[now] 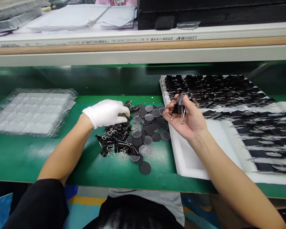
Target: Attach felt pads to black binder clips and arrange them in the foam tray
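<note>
My left hand [107, 113], in a white glove, reaches into a heap of black binder clips [116, 141] with silver wire handles. Its thumb and forefinger close on a binder clip at the heap's top edge, partly hidden by the glove. Bare and palm up, my right hand [188, 117] is raised near the white tray's left edge. It grips a black binder clip [178, 109] with its wire handles hanging down; a round grey disc [180, 99] shows at the fingertips. Between the hands lie loose round discs [149, 129], some black, some clear-looking, beside the clips.
At right, a white foam tray [181, 160] holds rows of clipped black pieces [274, 143]; another loaded tray [161, 87] sits behind. Clear plastic trays [33, 111] are stacked at left. A shelf edge [133, 52] crosses behind, with papers [69, 17] and a black box [216, 14] above.
</note>
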Tool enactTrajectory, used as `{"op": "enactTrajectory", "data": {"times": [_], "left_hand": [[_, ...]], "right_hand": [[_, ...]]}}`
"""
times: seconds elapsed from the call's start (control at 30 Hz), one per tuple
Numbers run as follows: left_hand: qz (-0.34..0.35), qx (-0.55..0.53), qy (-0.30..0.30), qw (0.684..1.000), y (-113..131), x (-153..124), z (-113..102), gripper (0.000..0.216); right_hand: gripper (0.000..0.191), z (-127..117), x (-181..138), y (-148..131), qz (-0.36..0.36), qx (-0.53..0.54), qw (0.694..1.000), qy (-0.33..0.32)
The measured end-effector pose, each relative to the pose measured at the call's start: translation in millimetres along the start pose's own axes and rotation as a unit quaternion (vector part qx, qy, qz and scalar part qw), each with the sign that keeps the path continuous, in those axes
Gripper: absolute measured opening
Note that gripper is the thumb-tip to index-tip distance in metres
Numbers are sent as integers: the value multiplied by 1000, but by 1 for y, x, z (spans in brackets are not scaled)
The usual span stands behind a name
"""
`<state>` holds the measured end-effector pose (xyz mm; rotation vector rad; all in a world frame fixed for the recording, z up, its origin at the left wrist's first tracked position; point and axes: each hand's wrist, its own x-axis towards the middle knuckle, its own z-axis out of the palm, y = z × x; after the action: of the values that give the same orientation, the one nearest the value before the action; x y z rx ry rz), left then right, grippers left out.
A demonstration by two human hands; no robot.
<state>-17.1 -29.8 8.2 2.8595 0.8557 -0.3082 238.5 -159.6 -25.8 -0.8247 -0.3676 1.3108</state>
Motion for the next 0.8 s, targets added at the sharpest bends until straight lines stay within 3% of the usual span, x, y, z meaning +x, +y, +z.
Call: {"op": "enactTrajectory", "data": {"times": [0.13, 0.23, 0.3, 0.47, 0.6, 0.8], "left_hand": [[23, -49, 4, 999, -2, 2, -2, 27], [45, -124, 77, 988, -4, -3, -11, 28], [23, -161, 145, 976, -1, -8, -18, 27], [-31, -259, 283, 923, 25, -10, -19, 32], [-15, -314, 271, 910, 47, -5, -10, 36], [4, -120, 193, 974, 51, -9, -5, 48]], "right_hand": [[34, 2, -2, 4, 22, -54, 998, -34], [31, 2, -3, 5, 33, -114, 991, -62], [33, 1, -5, 7, 29, -166, 982, -83], [29, 2, -10, 18, -61, -307, 934, -171], [25, 6, -15, 25, -126, -348, 902, -223], [18, 3, -15, 21, -147, -357, 894, -227]]}}
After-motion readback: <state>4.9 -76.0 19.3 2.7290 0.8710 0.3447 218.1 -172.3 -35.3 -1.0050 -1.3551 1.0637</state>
